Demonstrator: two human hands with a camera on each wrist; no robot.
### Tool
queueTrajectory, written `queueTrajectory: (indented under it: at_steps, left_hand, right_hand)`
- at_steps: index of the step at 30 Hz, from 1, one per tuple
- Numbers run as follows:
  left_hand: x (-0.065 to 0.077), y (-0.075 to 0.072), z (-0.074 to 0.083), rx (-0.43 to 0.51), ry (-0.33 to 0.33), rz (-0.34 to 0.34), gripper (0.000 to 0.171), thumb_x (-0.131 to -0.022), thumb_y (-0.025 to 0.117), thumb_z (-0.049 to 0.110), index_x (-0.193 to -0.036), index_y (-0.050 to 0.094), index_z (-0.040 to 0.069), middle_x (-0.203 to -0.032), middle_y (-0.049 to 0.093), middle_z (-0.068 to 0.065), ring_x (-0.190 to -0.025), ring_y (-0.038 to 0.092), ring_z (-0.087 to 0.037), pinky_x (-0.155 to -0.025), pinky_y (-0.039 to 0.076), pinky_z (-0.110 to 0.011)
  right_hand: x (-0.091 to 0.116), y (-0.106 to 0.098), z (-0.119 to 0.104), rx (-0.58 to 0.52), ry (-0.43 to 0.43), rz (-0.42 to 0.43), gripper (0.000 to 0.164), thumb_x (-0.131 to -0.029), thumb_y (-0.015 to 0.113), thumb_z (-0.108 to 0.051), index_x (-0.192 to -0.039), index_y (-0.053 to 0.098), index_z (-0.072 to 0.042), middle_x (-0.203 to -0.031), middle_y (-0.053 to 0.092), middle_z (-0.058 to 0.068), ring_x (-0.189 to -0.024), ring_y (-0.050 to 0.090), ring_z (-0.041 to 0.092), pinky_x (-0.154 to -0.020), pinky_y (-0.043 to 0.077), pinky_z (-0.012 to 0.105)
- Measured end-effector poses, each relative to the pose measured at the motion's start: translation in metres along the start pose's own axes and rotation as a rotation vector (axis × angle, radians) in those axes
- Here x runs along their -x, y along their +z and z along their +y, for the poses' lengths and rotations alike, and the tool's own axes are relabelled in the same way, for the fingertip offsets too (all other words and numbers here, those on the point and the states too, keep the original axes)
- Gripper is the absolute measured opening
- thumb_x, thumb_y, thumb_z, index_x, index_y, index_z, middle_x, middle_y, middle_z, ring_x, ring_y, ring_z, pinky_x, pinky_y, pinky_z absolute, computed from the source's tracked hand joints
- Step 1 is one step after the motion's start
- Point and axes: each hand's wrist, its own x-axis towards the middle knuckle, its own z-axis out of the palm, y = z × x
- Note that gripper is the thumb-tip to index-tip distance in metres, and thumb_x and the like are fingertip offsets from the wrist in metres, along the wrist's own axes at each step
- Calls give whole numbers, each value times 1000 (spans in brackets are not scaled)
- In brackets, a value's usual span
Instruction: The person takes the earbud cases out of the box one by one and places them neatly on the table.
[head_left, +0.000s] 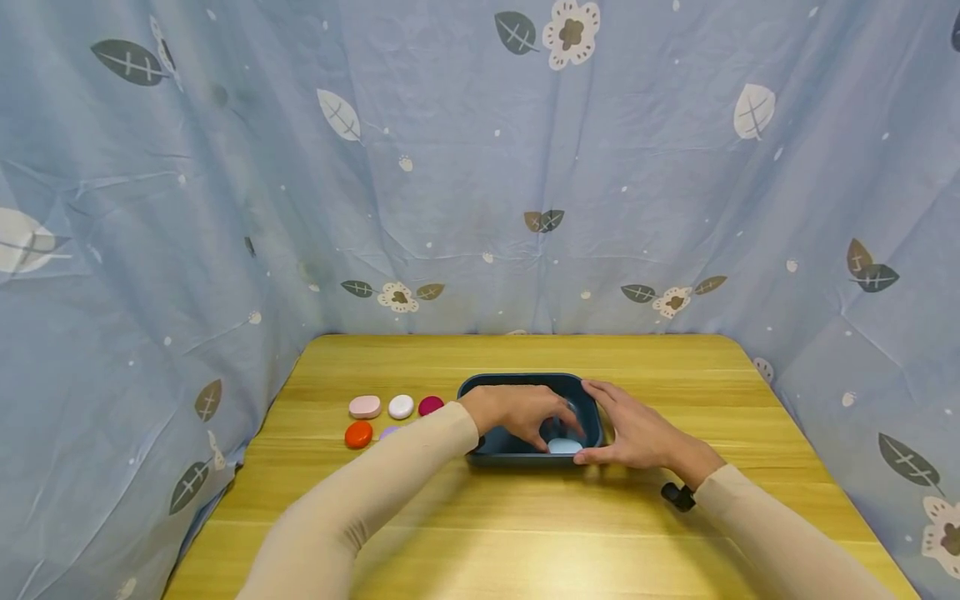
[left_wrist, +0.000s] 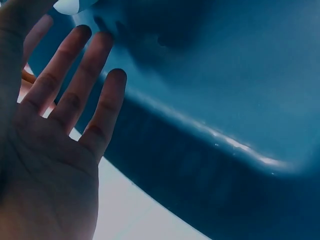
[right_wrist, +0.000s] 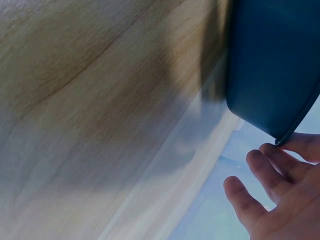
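Observation:
A dark blue rectangular bin [head_left: 525, 460] stands on the table. Down inside it my left hand [head_left: 528, 410] reaches over a pale blue rounded piece [head_left: 564, 447], thumb and fingers spread on either side. In the left wrist view the fingers [left_wrist: 104, 107] look nearly straight, and a pale piece [left_wrist: 67, 5] shows at the top edge. My right hand [head_left: 637, 427] grips the bin's right end, thumb by the front corner and fingertips by the back one. From the right wrist, fingertips [right_wrist: 257, 157] show right at the bin's rim.
Left of the bin lie a pink oval piece [head_left: 365, 407], a white round one [head_left: 401, 407], a crimson one [head_left: 431, 405] and an orange-red one [head_left: 358, 434]. My left sleeve [head_left: 375, 492] partly hides a lavender piece [head_left: 388, 432]. Patterned blue curtains [head_left: 480, 167] surround the wooden table [head_left: 525, 533].

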Motion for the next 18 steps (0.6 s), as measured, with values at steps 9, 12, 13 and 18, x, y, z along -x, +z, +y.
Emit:
queueTrajectory:
  at_steps: [9, 12, 13, 18]
  left_hand:
    - [-7, 4, -2, 44, 8, -22, 53, -106, 90, 24, -156, 73, 28, -137, 79, 6, -107, 72, -4, -94, 57, -14]
    - [-9, 4, -1, 49, 9, -26, 52, -106, 90, 24, -155, 73, 27, -134, 79, 5, -102, 71, -4, -91, 57, -14]
    - [-9, 4, -1, 50, 8, -28, 52, -106, 90, 23, -155, 73, 27, -133, 79, 5, -101, 71, -4, -90, 57, -13]
    - [-10, 3, 0, 36, -5, -38, 51, -107, 89, 26, -155, 73, 27, -133, 78, 5, -102, 71, -3, -91, 57, -14]
  right_hand:
    - [0, -1, -1, -2, 9, -6, 134, -89, 88, -82, -183, 32, -3, -186, 39, 26, -164, 52, 53, -125, 53, 73]
    - [0, 0, -1, -6, 11, -7, 134, -89, 88, -81, -183, 33, -3, -186, 39, 27, -164, 51, 53, -125, 52, 73]
    - [0, -1, -1, -5, 11, -6, 134, -89, 88, -81, -183, 33, -3, -185, 40, 27, -165, 51, 53, -125, 52, 73]
    - [1, -1, -2, -3, 8, -4, 133, -90, 88, -81, -182, 34, -2, -185, 40, 26, -165, 50, 53, -126, 52, 73]
